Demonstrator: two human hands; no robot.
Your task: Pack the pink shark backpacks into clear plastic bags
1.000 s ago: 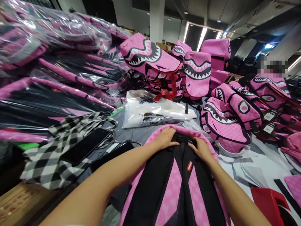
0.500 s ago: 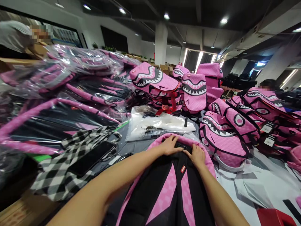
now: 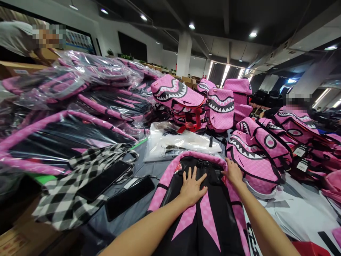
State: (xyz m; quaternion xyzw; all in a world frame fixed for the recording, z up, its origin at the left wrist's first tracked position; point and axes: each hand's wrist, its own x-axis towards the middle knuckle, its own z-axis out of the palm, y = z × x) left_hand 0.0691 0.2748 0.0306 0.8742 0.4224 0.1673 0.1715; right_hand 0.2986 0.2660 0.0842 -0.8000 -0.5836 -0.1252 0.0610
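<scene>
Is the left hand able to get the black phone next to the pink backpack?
Probably yes: the left hand is spread on the backpack, gripping nothing, and only the backpack's edge seems to lie between it and the uncovered phone.

Left hand (image 3: pixel 191 190) lies splayed — right hand (image 3: pixel 234 173) curled.

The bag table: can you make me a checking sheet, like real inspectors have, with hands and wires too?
Surface: grey covering, with white sheets at right.
Main thing: pink-and-black backpack, straps facing up.
Clutter: checked cloth, two dark phone-like slabs, clear plastic bags.
Hands: left hand flat, fingers spread on the backpack; right hand at its pink edge, grip unclear.
Cables: apparently a thin cord by one slab; ends unclear.
Surroundings: plastic-wrapped bags left, toothy-mouth bags right, a person bending behind.
</scene>
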